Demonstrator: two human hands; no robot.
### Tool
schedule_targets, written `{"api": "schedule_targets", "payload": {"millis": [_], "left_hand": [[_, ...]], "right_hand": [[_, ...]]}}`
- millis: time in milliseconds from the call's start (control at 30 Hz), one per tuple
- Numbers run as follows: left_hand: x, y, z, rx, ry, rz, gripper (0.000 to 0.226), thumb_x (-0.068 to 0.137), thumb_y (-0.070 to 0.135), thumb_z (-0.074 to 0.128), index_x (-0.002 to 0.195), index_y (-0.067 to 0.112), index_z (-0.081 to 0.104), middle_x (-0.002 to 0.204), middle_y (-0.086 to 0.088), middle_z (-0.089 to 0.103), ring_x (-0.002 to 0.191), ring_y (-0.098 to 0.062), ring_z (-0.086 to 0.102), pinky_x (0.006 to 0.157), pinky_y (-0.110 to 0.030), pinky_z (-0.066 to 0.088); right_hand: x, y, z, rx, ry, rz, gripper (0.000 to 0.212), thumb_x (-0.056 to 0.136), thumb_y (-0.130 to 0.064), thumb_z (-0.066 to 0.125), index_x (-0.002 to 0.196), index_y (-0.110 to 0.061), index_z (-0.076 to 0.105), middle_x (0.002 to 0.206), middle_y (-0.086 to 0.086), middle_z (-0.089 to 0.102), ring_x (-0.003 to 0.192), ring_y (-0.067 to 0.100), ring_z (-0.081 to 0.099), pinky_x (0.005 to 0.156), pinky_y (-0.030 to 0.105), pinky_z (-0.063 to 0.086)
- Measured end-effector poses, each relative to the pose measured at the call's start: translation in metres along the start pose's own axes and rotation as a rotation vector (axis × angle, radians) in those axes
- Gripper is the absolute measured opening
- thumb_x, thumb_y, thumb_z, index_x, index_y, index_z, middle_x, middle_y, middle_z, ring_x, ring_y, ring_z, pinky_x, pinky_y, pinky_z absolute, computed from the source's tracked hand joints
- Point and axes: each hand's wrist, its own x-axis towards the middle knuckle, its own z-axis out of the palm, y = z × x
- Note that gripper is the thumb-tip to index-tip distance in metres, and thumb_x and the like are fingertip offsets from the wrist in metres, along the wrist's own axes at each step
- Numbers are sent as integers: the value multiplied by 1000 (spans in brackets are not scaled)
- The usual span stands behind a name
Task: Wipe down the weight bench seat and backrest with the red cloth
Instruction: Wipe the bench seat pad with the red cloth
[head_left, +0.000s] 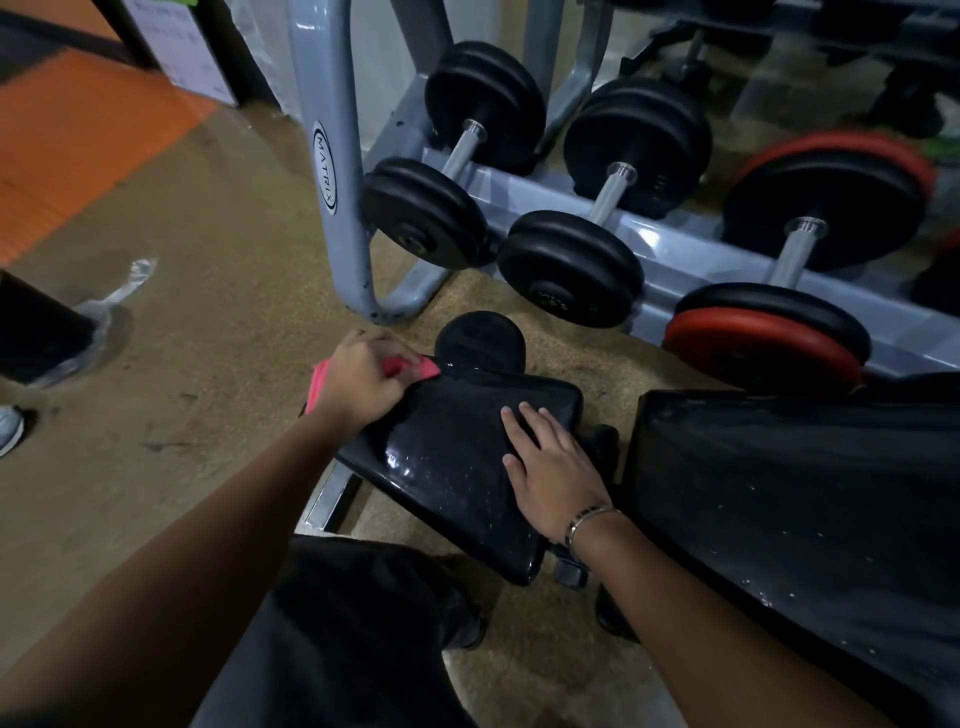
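On the brown gym floor (182, 338), the red cloth (415, 368) is bunched in the left hand (363, 382) at the far left corner of the black seat (452, 452), the right hand (550, 467) lies flat on the seat, and dumbbells (571, 270) sit far behind.

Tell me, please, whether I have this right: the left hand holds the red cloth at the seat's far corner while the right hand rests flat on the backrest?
Not quite. The head view shows the right hand resting flat on the seat, not the backrest. The rest holds: the left hand grips the red cloth at the seat's far corner.
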Motion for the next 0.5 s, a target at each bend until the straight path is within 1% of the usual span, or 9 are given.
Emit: {"api": "schedule_targets", "payload": {"millis": [33,67,167,233,333,367,433,500], "left_hand": [[-3,-8,-1,-22,-4,49,15,87,48,68,99,41,74,103,23,61,105,-16,51,89,-44,49],[-3,-14,-2,-37,2,53,16,88,46,67,103,43,74,104,22,61,105,-18,52,90,-43,48],[4,-9,2,28,90,-44,19,94,39,65,109,40,75,111,11,66,104,-24,51,88,-39,45],[3,3,8,56,123,-40,18,94,34,65,107,39,76,111,7,67,101,-24,51,87,-37,41],[-11,6,6,23,38,90,14,92,33,71,102,40,78,106,12,63,101,-15,48,83,-31,35],[-14,3,3,10,12,111,14,91,34,72,102,40,78,106,14,62,103,-14,49,83,-31,35],[-12,-2,-2,-8,18,81,12,89,36,74,100,40,78,104,15,61,103,-14,49,85,-34,37],[-6,1,2,29,67,5,13,91,37,70,102,40,77,104,12,61,101,-17,47,84,-35,35]], "right_hand": [[0,0,-1,-1,-1,-1,58,110,-40,25,162,-32,1,171,-8,0,158,15,-3,128,36,11],[1,0,-1,-1,-1,-1,58,110,-40,25,162,-32,1,171,-8,0,158,15,-3,128,36,11],[1,-1,-2,10,-4,2,58,110,-40,25,162,-32,1,171,-8,0,158,15,-4,129,37,10],[0,-2,-1,6,-3,5,58,110,-40,24,162,-32,1,171,-8,-1,158,16,-4,129,37,10],[-1,-1,-1,3,-4,7,58,110,-40,23,162,-32,1,171,-8,-1,158,16,-4,129,38,9],[-1,-1,-1,-1,-3,4,58,110,-40,23,162,-32,1,171,-8,-1,158,16,-4,129,38,9],[-1,-1,-1,1,-4,4,58,110,-40,24,162,-32,1,171,-8,0,158,16,-4,129,38,10],[1,-1,-2,14,-6,2,58,110,-40,25,162,-32,2,171,-8,0,158,16,-3,129,38,10]]}}
